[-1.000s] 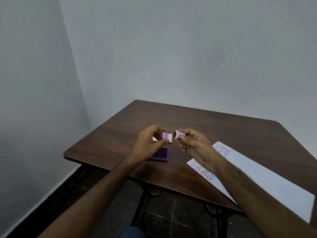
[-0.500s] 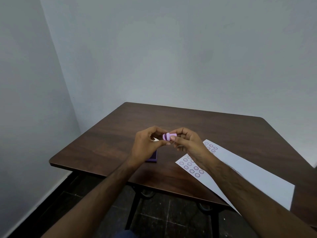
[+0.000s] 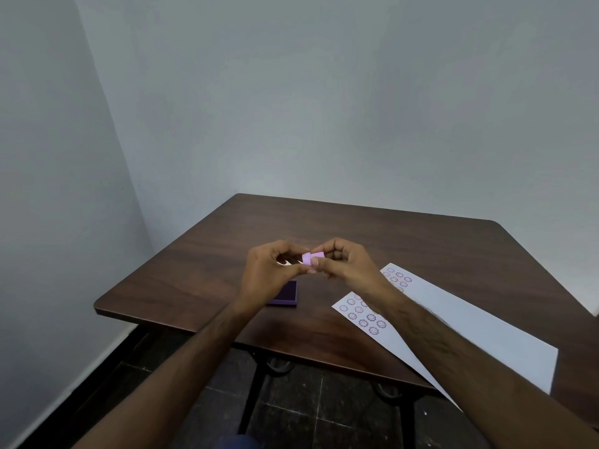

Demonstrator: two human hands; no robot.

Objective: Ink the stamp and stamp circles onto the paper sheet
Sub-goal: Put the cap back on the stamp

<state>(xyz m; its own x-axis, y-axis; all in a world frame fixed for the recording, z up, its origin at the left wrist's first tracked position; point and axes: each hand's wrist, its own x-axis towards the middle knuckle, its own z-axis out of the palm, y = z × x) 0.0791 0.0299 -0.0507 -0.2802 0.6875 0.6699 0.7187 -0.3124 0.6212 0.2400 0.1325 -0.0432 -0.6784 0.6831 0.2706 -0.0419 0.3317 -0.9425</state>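
Observation:
A small pink stamp [image 3: 313, 257] is pinched between both hands above the table. My left hand [image 3: 271, 270] holds its left end, which looks like a cap, and my right hand [image 3: 345, 263] holds the body. The two pink parts sit pressed together. Below my left hand lies the open purple ink pad [image 3: 287, 294], partly hidden by my wrist. To the right lies a long white paper sheet [image 3: 460, 322] with several purple circle prints near its left end; my right forearm covers some of them.
The dark wooden table [image 3: 372, 231] stands in a corner between two pale walls. Its front edge overhangs a dark tiled floor [image 3: 317, 413] and black metal legs. A small white object shows behind my left fingers, mostly hidden.
One second ago the two pink parts were apart, one in each hand. My hands have come together and the parts now join. The camera view has shifted slightly.

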